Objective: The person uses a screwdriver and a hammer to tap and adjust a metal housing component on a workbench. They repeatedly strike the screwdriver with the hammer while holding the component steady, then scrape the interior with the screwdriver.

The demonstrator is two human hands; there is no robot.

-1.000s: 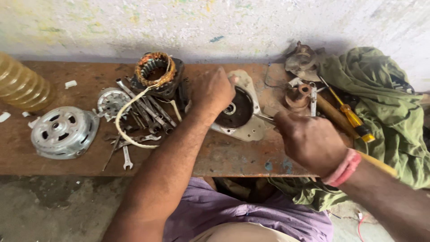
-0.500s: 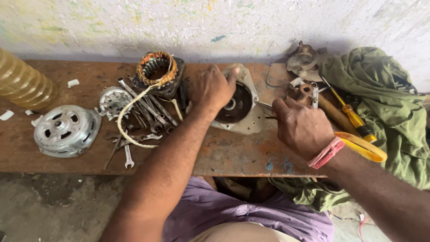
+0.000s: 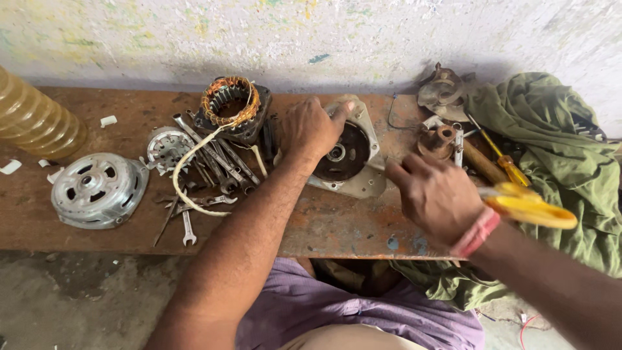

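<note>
The motor end plate (image 3: 353,165), a pale metal housing with a dark round recess and a bearing hole in its middle, lay flat on the rusty workbench (image 3: 337,223), near the centre and close to the wall. The left hand (image 3: 312,129) rested on its upper left edge, fingers curled over the rim and the thumb stretched along the top, holding it down. The right hand (image 3: 435,194) hovered just right of the plate, knuckles up and fingers bent inward; whether it pinched anything could not be told. A yellow-handled tool (image 3: 528,204) lay across that wrist, beside one red wristband (image 3: 476,233). Left of the plate sat one stator (image 3: 230,107) with copper windings, a white cord (image 3: 191,168) trailing from it over a heap of spanners (image 3: 207,162), too tangled to count. Further left lay two silvery round parts: a small ribbed disc (image 3: 165,146) and a larger vented motor cover (image 3: 97,189). One amber plastic bottle (image 3: 35,123) stood at the far left. To the right were a rusty fitting (image 3: 437,139), one yellow-handled screwdriver (image 3: 502,159) and a crumpled green cloth (image 3: 551,142).
</note>
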